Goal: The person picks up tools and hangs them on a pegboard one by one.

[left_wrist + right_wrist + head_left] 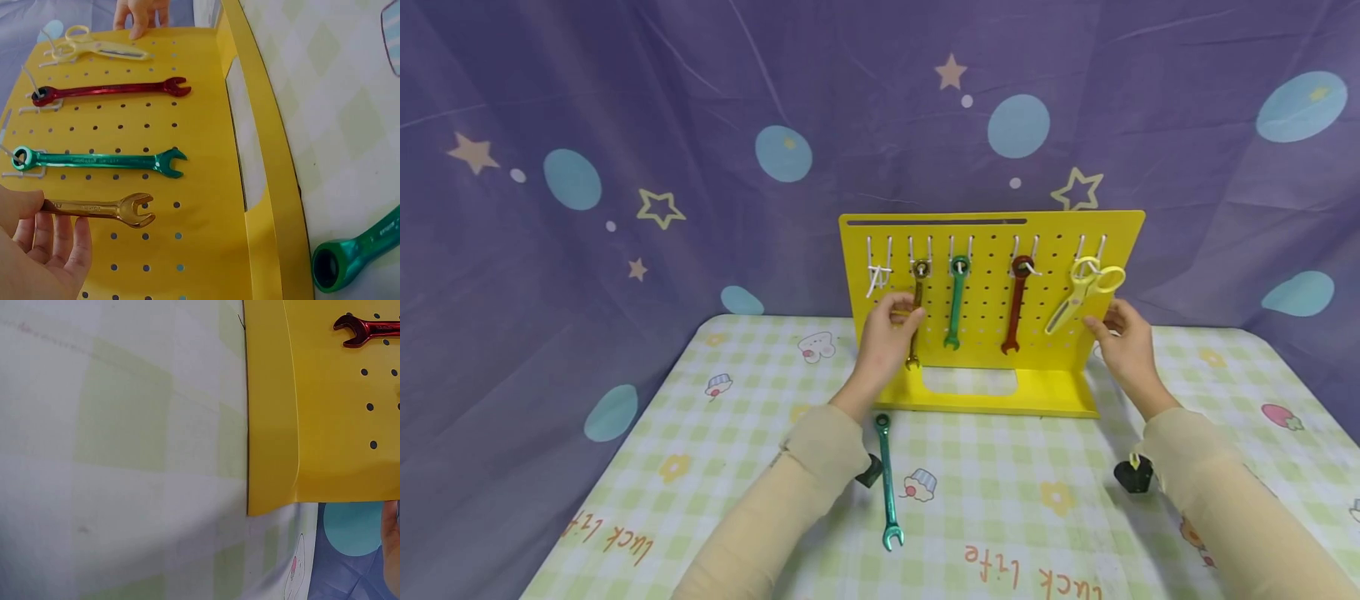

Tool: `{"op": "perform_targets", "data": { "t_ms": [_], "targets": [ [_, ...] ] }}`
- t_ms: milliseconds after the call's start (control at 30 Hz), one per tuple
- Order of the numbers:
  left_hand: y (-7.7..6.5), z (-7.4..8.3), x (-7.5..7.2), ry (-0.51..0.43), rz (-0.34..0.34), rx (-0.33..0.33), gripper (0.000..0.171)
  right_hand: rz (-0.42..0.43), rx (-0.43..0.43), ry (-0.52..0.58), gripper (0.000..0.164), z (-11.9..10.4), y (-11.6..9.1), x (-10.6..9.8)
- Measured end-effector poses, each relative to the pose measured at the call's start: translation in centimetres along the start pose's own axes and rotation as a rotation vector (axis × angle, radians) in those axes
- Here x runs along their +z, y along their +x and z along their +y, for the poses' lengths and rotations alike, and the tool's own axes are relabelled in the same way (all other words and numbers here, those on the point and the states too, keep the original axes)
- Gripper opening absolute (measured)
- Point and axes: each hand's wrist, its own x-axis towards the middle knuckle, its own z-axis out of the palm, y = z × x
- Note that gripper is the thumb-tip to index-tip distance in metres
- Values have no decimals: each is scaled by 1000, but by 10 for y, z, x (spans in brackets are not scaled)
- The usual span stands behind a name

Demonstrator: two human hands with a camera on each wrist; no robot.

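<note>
A gold combination wrench [918, 293] hangs by its ring end on a white hook of the yellow pegboard [982, 312]. My left hand [883, 333] pinches its shaft between thumb and fingers, its open jaw end pointing down past the hand. At the board's right edge, my right hand [1123, 346] grips the rim, thumb on the front face. Right of the gold wrench hang a green wrench [956, 310], a red wrench [1016, 308] and yellow-handled scissors [1078, 296]. In the right wrist view only part of the right hand [392, 550] shows.
Another green wrench [887, 483] lies on the checkered tablecloth [760, 467] in front of the board, beside my left sleeve. A white hook [879, 273] with no tool on it is at the board's upper left. A purple curtain [880, 100] hangs behind the table.
</note>
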Motion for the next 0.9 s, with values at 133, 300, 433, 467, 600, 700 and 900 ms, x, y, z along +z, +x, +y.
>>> {"op": "perform_targets", "data": {
  "t_ms": [133, 300, 433, 467, 600, 700, 900],
  "targets": [
    [6, -1, 2, 11, 3, 11, 26, 5, -2, 10, 32, 0, 0, 0],
    [12, -3, 5, 0, 25, -23, 26, -4, 3, 1, 33, -1, 0, 1],
    [15, -6, 8, -9, 40, -46, 25, 7, 10, 0, 32, 0, 0, 2],
    [16, -6, 9, -9, 43, -45, 25, 10, 10, 6, 32, -1, 0, 2],
    [19, -8, 11, -14, 46, -34, 26, 13, 15, 21, 32, -1, 1, 2],
    [19, -9, 11, -22, 41, -27, 27, 7, 20, 21, 34, -2, 1, 2],
    [20, -14, 9, -50, 25, -26, 26, -4, 20, 17, 36, -2, 1, 1]
  ]
}}
